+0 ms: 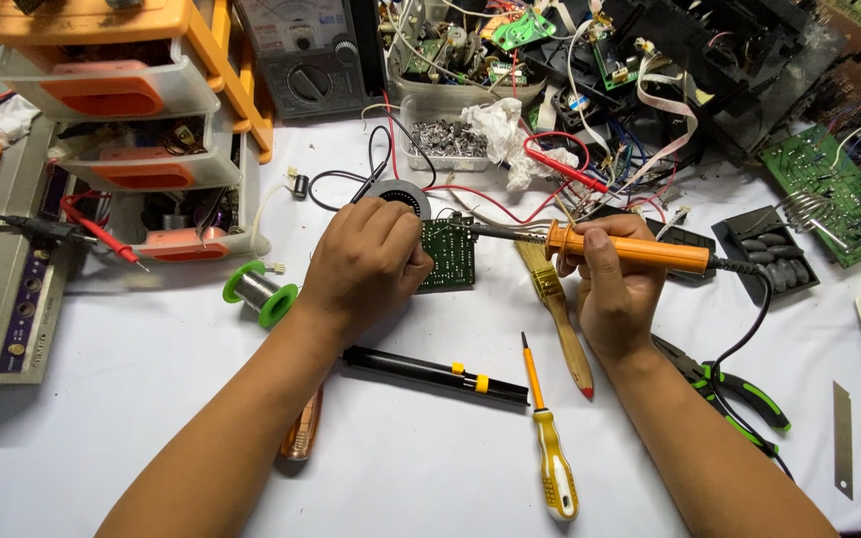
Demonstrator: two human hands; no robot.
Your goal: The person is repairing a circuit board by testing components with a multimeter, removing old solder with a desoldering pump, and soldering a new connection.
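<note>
My left hand (369,261) rests closed over a small green circuit board (449,254) on the white table, holding it down. My right hand (612,284) grips an orange-handled soldering iron (630,249). Its metal tip points left and reaches the board's top edge. The iron's black cord (749,319) trails off to the right. A spool of solder wire with green flanges (260,293) lies just left of my left wrist.
Near the front lie a black desoldering pump (435,373), a yellow screwdriver (548,448), a wooden brush (560,319), green-handled pliers (739,394) and a cutter blade (842,438). Orange drawers (132,90), a multimeter (306,50), red probes (565,169) and loose boards (829,189) crowd the back.
</note>
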